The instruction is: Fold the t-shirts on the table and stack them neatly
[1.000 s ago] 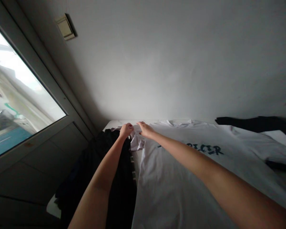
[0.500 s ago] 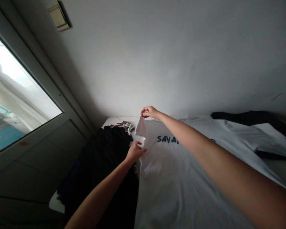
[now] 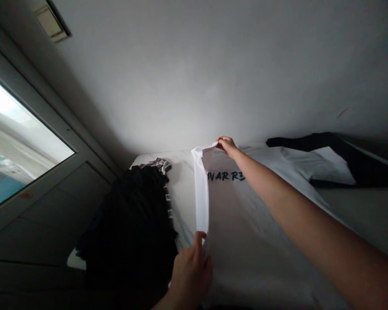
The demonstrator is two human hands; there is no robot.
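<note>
White T-shirt (image 3: pixel 255 254) fabric is what I see in both hands on this feed. I read the right hand (image 3: pixel 226 146) as closed to a tight pinch on the top corner of a raised edge (image 3: pixel 201 189), with the fingers curled over the cloth. The left hand (image 3: pixel 190 271) looks mostly closed around the lower end of that edge, but its fingers (image 3: pixel 198 243) hide the exact contact, so I cannot confirm how the cloth sits in the grip. Between the hands, the edge forms a narrow white band running almost straight toward the camera's lower frame.

The rest of the shirt lies across the bench (image 3: pixel 181 185), beneath and to the right of the band. Its dark printed lettering (image 3: pixel 226 175) sits just beside the band, partly cut off by it. A dark clothing pile (image 3: pixel 129 219) lies just left of the left hand, with a striped garment (image 3: pixel 157 164) at its far end. The left wrist runs out of frame at the bottom, and the dim pile's folds are hard to make out.
</note>
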